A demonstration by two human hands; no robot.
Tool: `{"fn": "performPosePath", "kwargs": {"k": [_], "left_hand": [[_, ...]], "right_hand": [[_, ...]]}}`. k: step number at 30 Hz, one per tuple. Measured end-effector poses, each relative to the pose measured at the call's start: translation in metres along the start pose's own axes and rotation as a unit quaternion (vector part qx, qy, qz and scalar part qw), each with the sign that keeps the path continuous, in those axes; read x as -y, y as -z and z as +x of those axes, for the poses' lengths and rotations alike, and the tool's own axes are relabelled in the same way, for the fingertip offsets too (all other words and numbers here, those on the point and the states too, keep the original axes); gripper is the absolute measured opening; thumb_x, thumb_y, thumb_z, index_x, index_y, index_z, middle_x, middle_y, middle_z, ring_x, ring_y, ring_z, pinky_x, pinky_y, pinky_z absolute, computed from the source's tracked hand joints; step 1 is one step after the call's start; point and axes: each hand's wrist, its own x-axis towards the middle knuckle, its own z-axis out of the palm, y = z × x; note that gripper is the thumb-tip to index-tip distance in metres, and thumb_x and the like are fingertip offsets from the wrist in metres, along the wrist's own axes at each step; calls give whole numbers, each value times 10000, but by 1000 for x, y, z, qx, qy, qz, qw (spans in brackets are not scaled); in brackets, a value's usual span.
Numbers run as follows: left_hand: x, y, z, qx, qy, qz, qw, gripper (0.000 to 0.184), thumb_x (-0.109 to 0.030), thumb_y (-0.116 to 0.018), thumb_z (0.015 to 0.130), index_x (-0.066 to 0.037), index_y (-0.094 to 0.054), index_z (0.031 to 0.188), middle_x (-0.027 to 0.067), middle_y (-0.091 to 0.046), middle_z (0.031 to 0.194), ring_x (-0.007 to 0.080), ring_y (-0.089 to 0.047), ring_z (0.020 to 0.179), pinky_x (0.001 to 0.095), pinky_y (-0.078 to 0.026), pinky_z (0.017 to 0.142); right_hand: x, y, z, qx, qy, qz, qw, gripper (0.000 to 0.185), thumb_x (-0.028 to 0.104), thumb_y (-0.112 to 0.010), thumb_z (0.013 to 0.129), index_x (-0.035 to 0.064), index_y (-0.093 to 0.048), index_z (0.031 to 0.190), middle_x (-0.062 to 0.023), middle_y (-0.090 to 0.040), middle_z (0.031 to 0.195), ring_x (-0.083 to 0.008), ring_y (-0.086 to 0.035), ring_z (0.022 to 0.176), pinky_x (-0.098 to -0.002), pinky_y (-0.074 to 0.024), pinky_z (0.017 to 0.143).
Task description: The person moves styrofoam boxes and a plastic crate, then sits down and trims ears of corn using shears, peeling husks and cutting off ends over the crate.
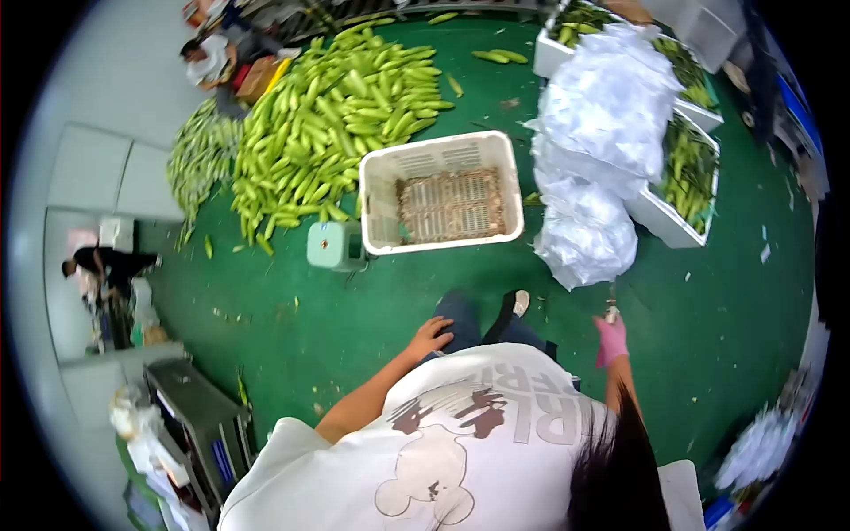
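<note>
My left hand (430, 339) is bare and rests at my thigh with its fingers apart. On my right hand (611, 341) is a pink glove, and its fingers are closed round a small knife-like tool (611, 311) that points away from me. Just beyond the tool lies a clear plastic bag bundle (586, 232), with a larger one (611, 106) behind it. A white plastic crate (381, 237) with brown dirt on its bottom stands in front of me. Left of it is a pale green stool (329, 245).
A big heap of green corn-like vegetables (341, 115) covers the floor at the upper left. White foam boxes (668, 221) of green produce stand at the right. One person (208, 62) sits behind the heap; another (111, 261) is far left. A metal cart (190, 398) stands lower left.
</note>
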Motion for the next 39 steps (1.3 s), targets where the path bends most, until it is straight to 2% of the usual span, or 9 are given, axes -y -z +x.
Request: {"fn": "performPosePath", "kwargs": {"k": [2,6,11,17,20,25,30,33,39], "left_hand": [[-57,12,0,-45,65,-155,985,424,-222,-556,976,13,-548,1328,169,-512,1413,251,-468,1327,357,-367,1104],[-73,-11,31,-109,232,-508,822,367,-205,-546,990,13,-592,1281,136,-586,1332,224,-547,1241,317,-402,1069],[-19,-61,101,-52,225,-151,961,430,-237,-572,910,-34,-599,1288,150,-674,1204,252,-651,1094,352,-487,962],[-155,-67,244,62,86,100,989,384,-218,-583,845,-57,-635,1190,166,-676,1121,329,-652,1017,426,-505,917],[-217,-133,353,10,-33,185,982,395,-222,-603,829,-46,-619,1183,180,-664,1080,346,-641,981,452,-510,877],[-352,-323,550,-66,-256,268,926,550,-94,-628,748,-7,-530,1282,204,-541,1267,364,-523,1175,446,-454,977],[-458,-462,738,-160,-210,469,843,731,-160,-736,707,-8,-448,1361,183,-472,1361,337,-400,1340,493,-321,1117],[-440,-471,812,-20,-45,461,886,701,-223,-788,681,-22,-471,1274,195,-531,1279,331,-488,1247,445,-429,1028],[-402,-472,846,-51,-114,463,877,514,-211,-781,688,-86,-483,1089,174,-671,869,401,-659,802,502,-528,678]], "right_hand": [[-13,27,41,33,24,64,997,276,222,-719,802,43,-593,968,-31,-570,827,-144,-529,733,-311,-433,659],[-27,59,55,20,-225,1,974,322,378,-703,826,92,-593,925,-45,-559,708,-193,-532,589,-363,-431,528],[-122,94,19,-83,-360,191,909,280,362,-697,825,112,-569,812,-32,-477,612,-196,-479,523,-370,-376,480],[-146,206,31,-253,-342,118,897,166,198,-670,809,73,-561,794,-44,-493,608,-211,-461,457,-410,-369,451],[-158,300,112,-304,-40,-266,914,236,67,-636,743,20,-558,960,-154,-619,793,-346,-629,745,-460,-488,683],[-85,430,327,-255,164,-281,911,223,112,-658,830,45,-590,1032,-177,-634,966,-407,-603,909,-447,-496,791],[-48,479,558,-9,408,-391,825,466,59,-680,728,23,-527,1167,-180,-576,1197,-374,-544,1135,-451,-435,984],[-55,464,648,25,421,-435,795,291,53,-616,755,45,-548,1038,-151,-606,1027,-332,-580,1019,-418,-458,898],[-81,446,687,29,448,-479,754,293,68,-659,720,91,-543,988,-100,-620,925,-288,-589,958,-395,-465,807]]}}
